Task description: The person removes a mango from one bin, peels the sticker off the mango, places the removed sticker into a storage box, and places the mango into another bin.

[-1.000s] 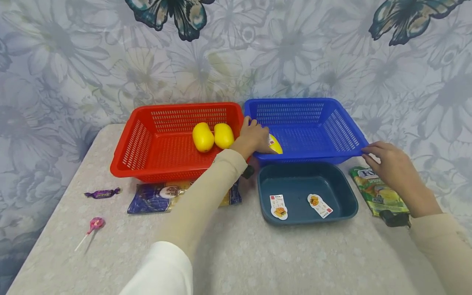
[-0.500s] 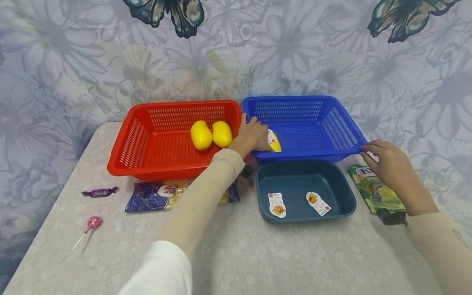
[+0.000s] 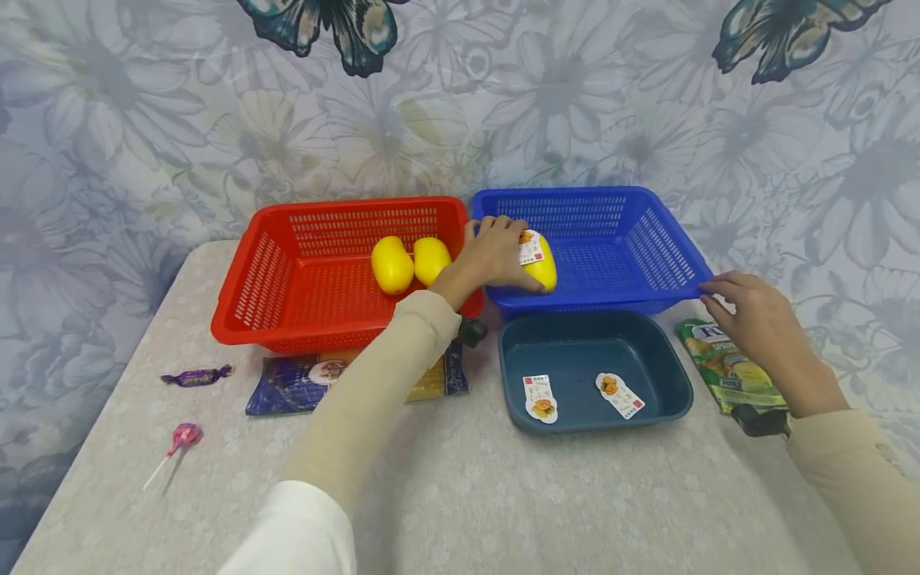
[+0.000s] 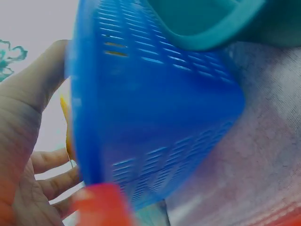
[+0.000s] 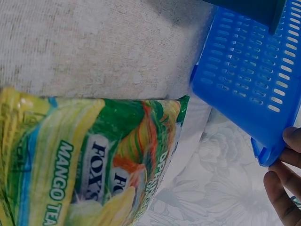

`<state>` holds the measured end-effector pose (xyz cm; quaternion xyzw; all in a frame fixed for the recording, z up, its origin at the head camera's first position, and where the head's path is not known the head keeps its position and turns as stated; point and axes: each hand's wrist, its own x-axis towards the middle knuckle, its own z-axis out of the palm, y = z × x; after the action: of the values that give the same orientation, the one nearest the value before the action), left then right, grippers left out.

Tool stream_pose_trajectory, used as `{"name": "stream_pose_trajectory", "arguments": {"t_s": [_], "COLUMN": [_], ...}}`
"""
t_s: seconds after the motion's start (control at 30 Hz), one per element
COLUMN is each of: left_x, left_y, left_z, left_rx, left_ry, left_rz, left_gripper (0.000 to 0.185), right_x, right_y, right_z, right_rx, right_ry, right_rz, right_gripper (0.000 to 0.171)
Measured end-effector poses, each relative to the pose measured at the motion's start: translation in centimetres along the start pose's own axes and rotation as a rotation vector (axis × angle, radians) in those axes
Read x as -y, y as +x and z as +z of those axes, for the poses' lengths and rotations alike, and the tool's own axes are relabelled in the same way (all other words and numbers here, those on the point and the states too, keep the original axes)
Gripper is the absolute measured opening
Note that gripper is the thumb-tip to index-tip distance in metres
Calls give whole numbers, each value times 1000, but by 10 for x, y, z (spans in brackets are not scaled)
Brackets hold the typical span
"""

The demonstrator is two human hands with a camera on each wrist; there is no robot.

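I am holding a yellow fruit [image 3: 541, 263] with my left hand [image 3: 496, 257]. My fingers are curling around it, and it is sitting up over the front left part of the blue basket [image 3: 650, 239]. A little white sticker is showing on the fruit. In my left wrist view, the blue basket [image 4: 155, 122] is filling most of the picture, and I am only seeing a thin bit of the yellow fruit [image 4: 66, 127] next to my left hand [image 4: 28, 155].

My right hand [image 3: 747, 319] is touching the front right corner of the blue basket. My fingertips are resting on its rim. I cannot tell if they are pinching it or just touching it. In the right wrist view, my fingers [image 5: 287, 188] are sitting right at the basket's corner [image 5: 263, 155].

A green snack bag [image 3: 726, 371] is lying on the table [image 3: 460, 495] just under my right wrist. A dark teal tray [image 3: 664, 367] is sitting in front of the blue basket, with two stickers [image 3: 541, 398] lying inside it.

A red basket [image 3: 273, 279] is standing right beside the blue one, touching it. Two more yellow fruits [image 3: 393, 265] are lying together inside it. A blue packet [image 3: 302, 383] is poking out from under the red basket. A purple candy [image 3: 194, 375] and a pink lollipop [image 3: 183, 438] are lying near the left edge of the table.
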<state>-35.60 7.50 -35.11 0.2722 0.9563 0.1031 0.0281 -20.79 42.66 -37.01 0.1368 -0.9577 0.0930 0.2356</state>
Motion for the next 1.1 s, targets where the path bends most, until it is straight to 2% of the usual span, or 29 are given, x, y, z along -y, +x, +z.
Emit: {"name": "stream_pose_trajectory", "arguments": {"t_s": [0.2,0.57,0.87,1.1], "left_x": [1,2,8,11], "left_y": [-14,-53,-93,-124], "left_z": [-14,-38,-55,-55], "left_rx": [-47,-96,-147,-153], "left_ry": [-46,-69,-125,-114], "left_rz": [49,141,210,240], "left_gripper": [106,106,106,104], "right_x": [3,4,4,4], "right_y": [0,1,0,-2], "right_z": [1,0,0,2], "right_rx": [-17,-11,-51,-62], "right_ry": [4,2,0,17], "right_rz": [-13,13,-5,-16], "right_gripper": [20,20,20,21]}}
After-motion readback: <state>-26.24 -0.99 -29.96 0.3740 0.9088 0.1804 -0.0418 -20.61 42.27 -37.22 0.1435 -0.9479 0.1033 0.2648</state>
